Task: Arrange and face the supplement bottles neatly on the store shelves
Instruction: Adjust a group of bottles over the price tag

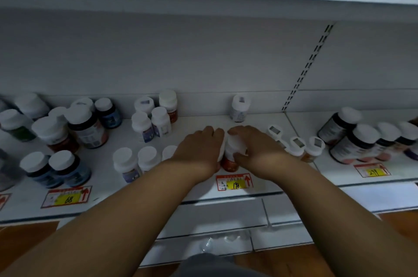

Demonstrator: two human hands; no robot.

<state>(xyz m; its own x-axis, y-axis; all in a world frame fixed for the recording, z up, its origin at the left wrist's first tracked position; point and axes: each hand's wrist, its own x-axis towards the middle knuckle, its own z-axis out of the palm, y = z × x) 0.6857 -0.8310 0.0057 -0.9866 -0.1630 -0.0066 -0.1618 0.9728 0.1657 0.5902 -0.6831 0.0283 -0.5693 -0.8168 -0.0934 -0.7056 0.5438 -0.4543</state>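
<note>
White-capped orange bottle (230,159) cupped between both hands — left (199,147), right (255,150) — near shelf (203,190) front edge, bare space behind.

A shop: price tags (234,183) front shelved supplement bottles (87,126)

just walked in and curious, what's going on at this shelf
A person is tidying supplement bottles on a white store shelf. Both hands are cupped around white-capped bottles with orange-red labels near the shelf's front edge, just behind the 198 price tag: the left hand on one side, the right hand on the other. One lone bottle stands at the back wall. Other bottles sit in loose groups on both sides, not in neat rows.
</note>
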